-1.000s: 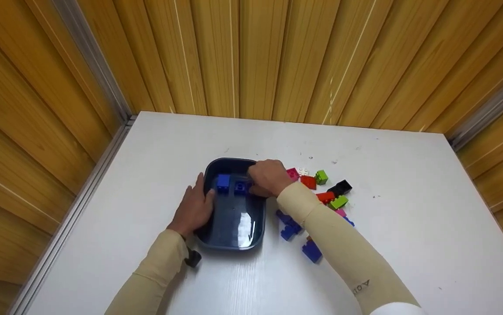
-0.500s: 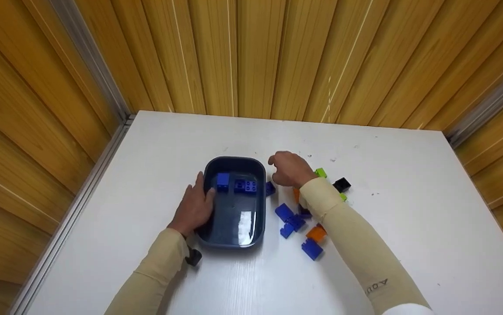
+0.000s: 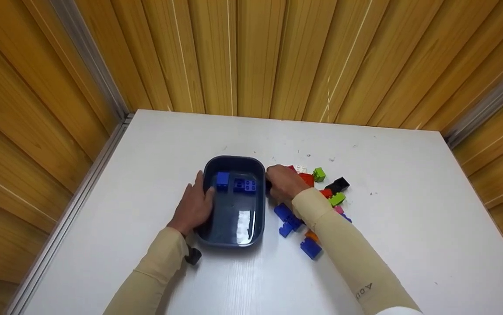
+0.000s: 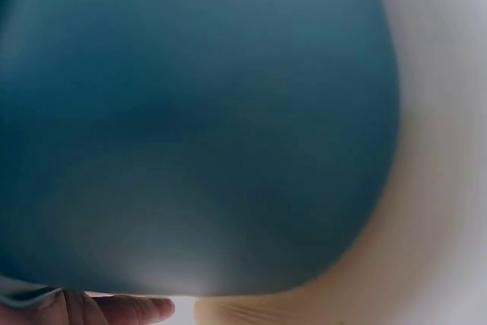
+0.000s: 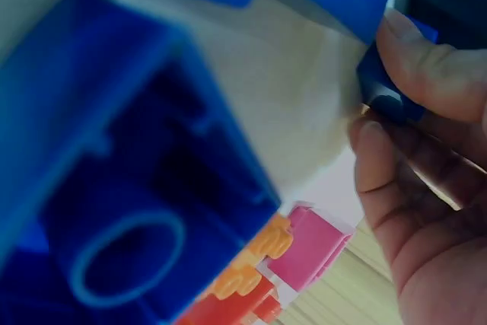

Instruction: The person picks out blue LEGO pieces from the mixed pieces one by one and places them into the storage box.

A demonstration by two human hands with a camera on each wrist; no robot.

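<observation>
A dark blue tray (image 3: 234, 232) sits on the white table with two blue bricks (image 3: 222, 180) (image 3: 245, 185) at its far end. My left hand (image 3: 194, 205) grips the tray's left rim, thumb over the edge. In the left wrist view the tray's wall (image 4: 198, 127) fills the frame above one fingertip (image 4: 122, 311). My right hand (image 3: 272, 180) is down beside the tray's right rim. In the right wrist view its thumb and finger (image 5: 373, 116) pinch a small blue brick (image 5: 392, 93).
Loose bricks lie right of the tray: blue (image 3: 283, 212), blue (image 3: 310, 248), red (image 3: 307, 179), green (image 3: 319, 174), black (image 3: 341, 184), orange (image 3: 311, 236). A big blue brick (image 5: 129, 211) is close to the right wrist camera. Wooden walls enclose the table (image 3: 409, 227).
My right hand left a second blue brick in the tray, drew out to the right, then came down on a small blue brick beside the tray's rim. The left hand stayed put.
</observation>
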